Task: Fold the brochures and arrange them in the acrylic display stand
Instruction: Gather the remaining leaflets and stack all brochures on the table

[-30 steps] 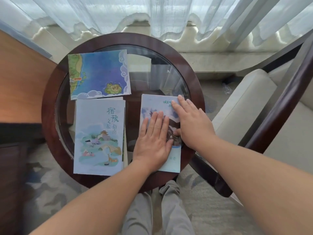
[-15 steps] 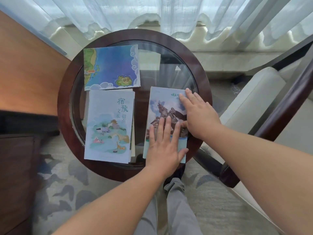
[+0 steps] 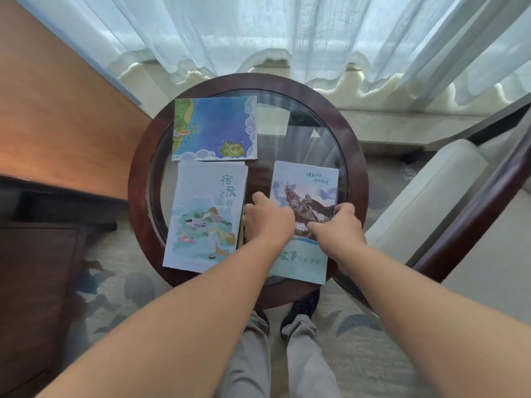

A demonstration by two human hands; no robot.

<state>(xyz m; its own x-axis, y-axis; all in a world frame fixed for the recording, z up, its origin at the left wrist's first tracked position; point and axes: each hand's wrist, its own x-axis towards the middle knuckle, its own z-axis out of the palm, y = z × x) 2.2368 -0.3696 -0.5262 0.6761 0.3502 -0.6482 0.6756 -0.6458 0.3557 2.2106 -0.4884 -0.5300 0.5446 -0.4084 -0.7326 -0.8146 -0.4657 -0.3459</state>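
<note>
1. Presently, the left hand and right hand pinch opposite side edges of the horse brochure, fingers curled onto it.
2. Step, judged: folding done; lifting comes next, needing an even grip.
3. It lies flat at the right of the glass table; no display stand visible.

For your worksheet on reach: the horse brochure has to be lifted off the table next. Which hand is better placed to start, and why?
Probably the right hand: it grips the horse brochure at its right edge, thumb on the cover. The left hand rests at its left edge, beside the landscape brochure, with a less clear hold.
</note>
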